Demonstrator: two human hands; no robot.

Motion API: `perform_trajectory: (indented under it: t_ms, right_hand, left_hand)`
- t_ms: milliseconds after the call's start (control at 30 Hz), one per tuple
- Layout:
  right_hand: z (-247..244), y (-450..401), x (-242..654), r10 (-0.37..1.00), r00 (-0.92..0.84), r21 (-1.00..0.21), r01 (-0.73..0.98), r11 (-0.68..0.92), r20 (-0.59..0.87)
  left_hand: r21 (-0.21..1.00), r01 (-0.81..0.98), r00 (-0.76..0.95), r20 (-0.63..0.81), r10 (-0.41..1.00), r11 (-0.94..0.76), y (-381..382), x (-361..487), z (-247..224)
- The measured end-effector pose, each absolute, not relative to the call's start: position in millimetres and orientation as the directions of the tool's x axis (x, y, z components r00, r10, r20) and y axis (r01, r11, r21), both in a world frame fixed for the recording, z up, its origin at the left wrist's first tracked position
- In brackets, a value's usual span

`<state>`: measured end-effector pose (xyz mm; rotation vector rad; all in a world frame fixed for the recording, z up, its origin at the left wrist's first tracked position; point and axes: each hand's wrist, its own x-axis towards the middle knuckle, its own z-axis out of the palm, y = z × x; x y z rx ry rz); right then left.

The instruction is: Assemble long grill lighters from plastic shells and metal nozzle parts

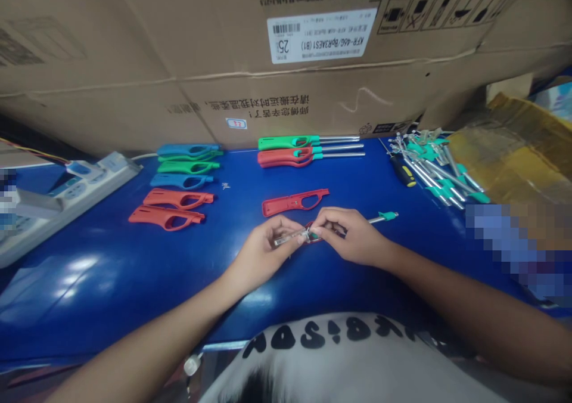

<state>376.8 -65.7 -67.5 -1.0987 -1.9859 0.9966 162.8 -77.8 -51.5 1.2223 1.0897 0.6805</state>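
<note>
My left hand (263,251) is closed on a slim, clear fuel tank (285,239) of a gas lighter, held between thumb and fingers. My right hand (353,234) pinches at the tank's inner end, where small pale and teal parts show; exactly what its fingertips grip is too small to tell. Beneath the fingertips, a bit of red lighter casing is partly covered. A metal tube with a teal end piece (389,216) sticks out beyond my right hand. Just past my hands lies a red casing half (295,203), hollow side up.
Red, green and blue casings (179,198) lie at left beside a white power strip (75,203). Two lighters with metal tubes (286,156) lie at the back. Tube assemblies (440,173) and a black-and-yellow screwdriver (403,172) are at right. A cardboard box (201,45) stands behind the blue table (179,290).
</note>
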Motion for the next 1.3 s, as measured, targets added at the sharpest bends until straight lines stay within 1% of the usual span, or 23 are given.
perform_trajectory:
  t_ms: [267, 567, 867, 1067, 1167, 1300]
  right_hand:
    - [-69, -67, 376, 0.878, -0.441, -0.836, 0.401, 0.376, 0.183]
    - [-72, -67, 375, 0.881, -0.438, -0.832, 0.411, 0.374, 0.18]
    - [-75, -69, 375, 0.88, -0.437, -0.816, 0.429, 0.388, 0.189]
    - [-72, -68, 375, 0.873, -0.439, -0.811, 0.42, 0.408, 0.212]
    - [-67, -66, 376, 0.896, -0.408, -0.845, 0.404, 0.349, 0.175]
    - [-63, -64, 378, 0.935, -0.35, -0.904, 0.382, 0.195, 0.053]
  left_hand:
    - [0.966, 0.11, 0.365, -0.26, 0.894, 0.236, -79, 164, -57]
    - [0.98, 0.081, 0.331, -0.2, 0.922, 0.183, -85, 169, -59]
    - [0.979, 0.106, 0.306, -0.197, 0.931, 0.173, -88, 170, -61]
    - [0.986, 0.131, 0.326, -0.14, 0.935, 0.102, -86, 167, -62]
    - [0.985, 0.15, 0.324, -0.129, 0.937, 0.084, -84, 165, -62]
    - [0.98, 0.183, 0.316, -0.139, 0.938, 0.083, -83, 164, -63]
